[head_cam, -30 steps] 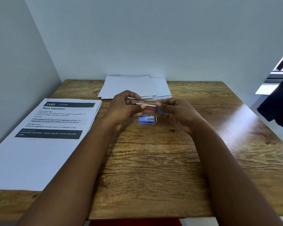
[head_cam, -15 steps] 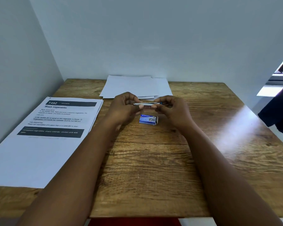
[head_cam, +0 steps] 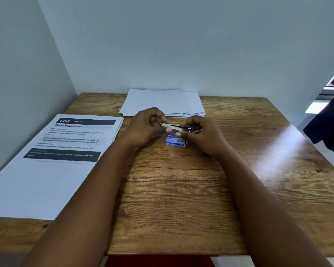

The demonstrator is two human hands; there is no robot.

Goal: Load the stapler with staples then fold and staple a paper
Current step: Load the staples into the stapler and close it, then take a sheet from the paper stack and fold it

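A small stapler [head_cam: 175, 127], silver with a blue end, is held level above the wooden table [head_cam: 181, 189], between both hands. My left hand [head_cam: 146, 128] pinches its silver left end. My right hand [head_cam: 202, 134] has fingers curled around its blue right end. Just under the stapler, a small blue and white staple box [head_cam: 175, 142] lies on the table. A stack of blank white paper [head_cam: 162, 103] lies at the back of the table, behind my hands. Whether staples are in the stapler cannot be seen.
A stack of printed sheets [head_cam: 56, 160] headed "Wash Vegetables" covers the table's left side. White walls close in the back and left. A dark cloth [head_cam: 328, 128] hangs at the right edge. A bright patch of light [head_cam: 278, 153] falls on the table's right part.
My hands have drawn slightly closer together on the stapler and its dark inner part now shows. The staple box has stayed in place.
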